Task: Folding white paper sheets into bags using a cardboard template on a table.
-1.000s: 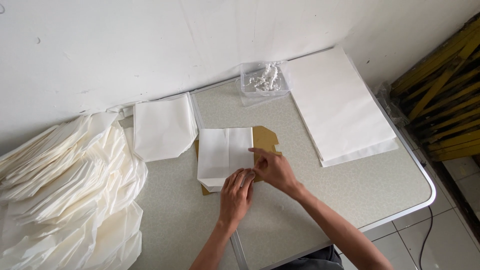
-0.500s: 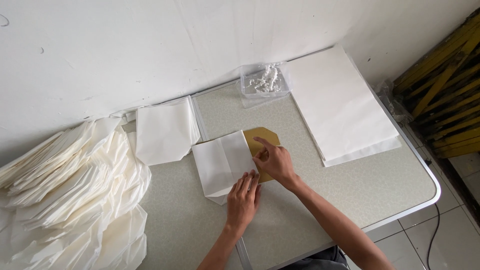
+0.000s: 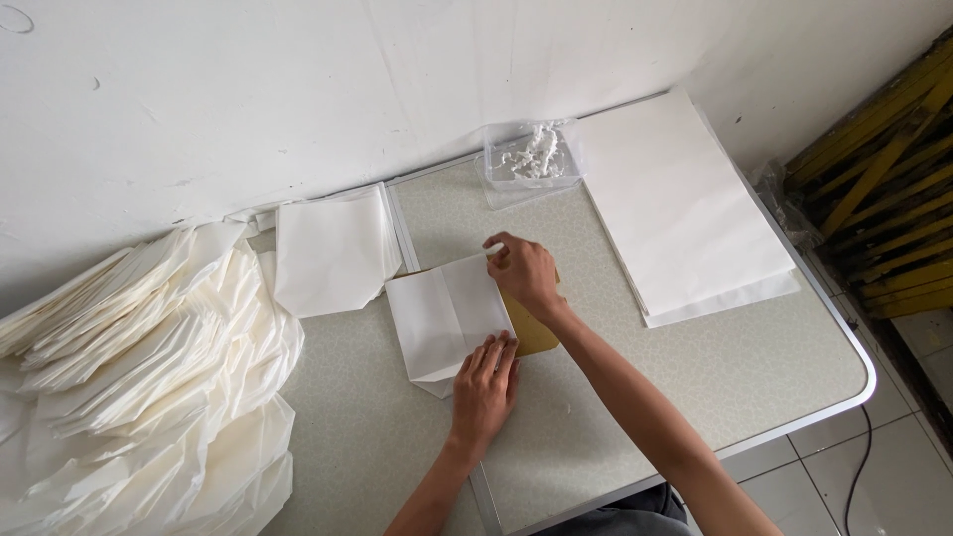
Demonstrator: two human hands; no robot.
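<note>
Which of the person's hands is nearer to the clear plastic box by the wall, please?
Right. The right hand rests on the folded white paper's far edge, just below the clear plastic box; the left hand presses the paper's near edge, farther away.

Probably workshop: paper stacks (image 3: 685, 208), folding table (image 3: 695, 387)

**Count of things on the table**

Two hands: the left hand (image 3: 486, 382) and the right hand (image 3: 523, 273), both on one folded white paper piece (image 3: 445, 318). One tan card template (image 3: 531, 333) under it. One clear plastic box (image 3: 531, 162) at the far edge. One flat stack of white sheets (image 3: 680, 208) on the right. One small stack of folded pieces (image 3: 333, 248). One large heap of finished bags (image 3: 139, 377) on the left, too many to count. One table (image 3: 754, 367).
</note>
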